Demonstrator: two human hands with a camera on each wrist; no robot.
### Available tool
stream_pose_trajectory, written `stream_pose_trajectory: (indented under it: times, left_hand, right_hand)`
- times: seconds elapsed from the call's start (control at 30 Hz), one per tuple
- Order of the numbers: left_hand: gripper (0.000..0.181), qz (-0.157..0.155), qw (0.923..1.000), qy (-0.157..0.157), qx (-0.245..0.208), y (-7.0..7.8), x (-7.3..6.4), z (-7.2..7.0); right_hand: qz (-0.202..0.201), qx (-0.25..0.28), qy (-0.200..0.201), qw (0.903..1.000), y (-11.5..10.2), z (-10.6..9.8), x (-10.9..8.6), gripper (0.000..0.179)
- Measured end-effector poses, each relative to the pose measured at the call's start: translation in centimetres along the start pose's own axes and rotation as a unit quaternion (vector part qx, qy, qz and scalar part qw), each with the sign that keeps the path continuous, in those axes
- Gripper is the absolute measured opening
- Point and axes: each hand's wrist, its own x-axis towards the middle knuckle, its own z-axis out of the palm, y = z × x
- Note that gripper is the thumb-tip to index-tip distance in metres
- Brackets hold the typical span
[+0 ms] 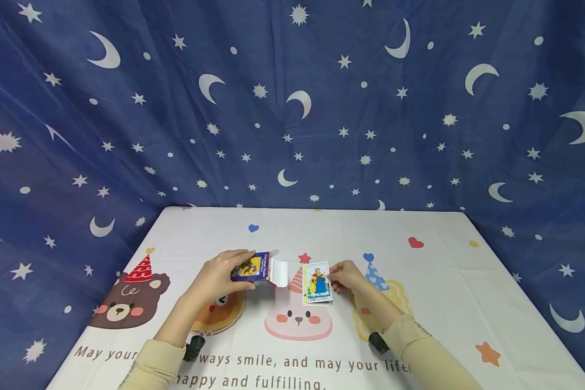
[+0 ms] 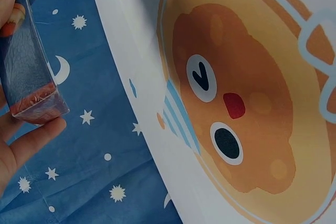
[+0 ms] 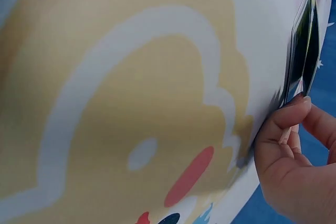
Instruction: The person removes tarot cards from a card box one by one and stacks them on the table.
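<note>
My left hand (image 1: 222, 274) grips a blue and yellow tarot card box (image 1: 252, 267) between thumb and fingers, above the table. Its white end flap (image 1: 279, 272) hangs open toward the right. In the left wrist view, the fingers support one end of the shiny box (image 2: 26, 72). To the right, a small stack of tarot cards (image 1: 317, 283) shows a crowned figure in a blue robe face up. My right hand (image 1: 347, 275) pinches the right edge of these cards. Seen from the right wrist, the cards (image 3: 304, 51) stand slightly spread at the fingertips.
A white tablecloth (image 1: 439, 303) with printed cartoon animals, hearts and lettering covers the table. Behind and at the sides hangs a dark blue curtain (image 1: 253, 146) with moons and stars. Black wrist devices (image 1: 194, 348) sit at both sleeves.
</note>
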Motion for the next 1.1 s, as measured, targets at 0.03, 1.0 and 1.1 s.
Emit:
stream_pose_trajectory:
  times: [0.03, 1.0, 1.1]
  left_hand:
    - [0.076, 0.0, 1.0, 0.0, 0.0, 0.01, -0.01, 0.0]
    - [0.076, 0.009, 0.9999, 0.006, 0.0, 0.2, 0.11, 0.04]
    - [0.076, 0.009, 1.0, 0.004, 0.001, 0.21, 0.07, 0.04]
  right_hand:
    - [-0.003, 0.0, 0.002, 1.0, 0.04, 0.03, -0.01, 0.011]
    - [-0.054, -0.06, 0.061, 0.9948, -0.16, 0.47, -0.48, 0.016]
    - [-0.052, -0.061, 0.061, 0.9949, -0.09, 0.49, -0.47, 0.024]
